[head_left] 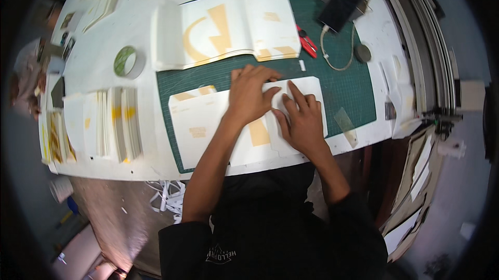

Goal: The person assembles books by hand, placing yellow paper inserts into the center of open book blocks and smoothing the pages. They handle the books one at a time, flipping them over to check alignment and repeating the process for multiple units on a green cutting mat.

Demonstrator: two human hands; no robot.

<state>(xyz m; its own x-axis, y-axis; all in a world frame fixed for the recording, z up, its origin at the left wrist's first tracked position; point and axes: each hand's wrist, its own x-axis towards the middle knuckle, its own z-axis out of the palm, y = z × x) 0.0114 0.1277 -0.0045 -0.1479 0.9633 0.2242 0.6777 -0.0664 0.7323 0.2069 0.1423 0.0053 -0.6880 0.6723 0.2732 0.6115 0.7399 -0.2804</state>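
A white printed sheet (208, 119) with beige shapes lies across the near part of a green cutting mat (343, 82), its right end looking folded over. My left hand (249, 93) rests on the sheet's upper edge, fingers reaching right and the thumb apart from them. Beside it, my right hand (301, 116) is spread flat on the right part of the sheet, with index finger and thumb stretched toward the left hand. Neither hand visibly holds anything. Beyond them is an open white booklet or cover (234, 30) with similar beige print.
A red-handled cutter (307, 43), a phone (340, 5) with a white cable and a small round grey object (363, 53) are at the right. A clear strip (345, 126) lies nearer. Leftward are a green tape roll (125, 61) and stacked booklets (117, 124).
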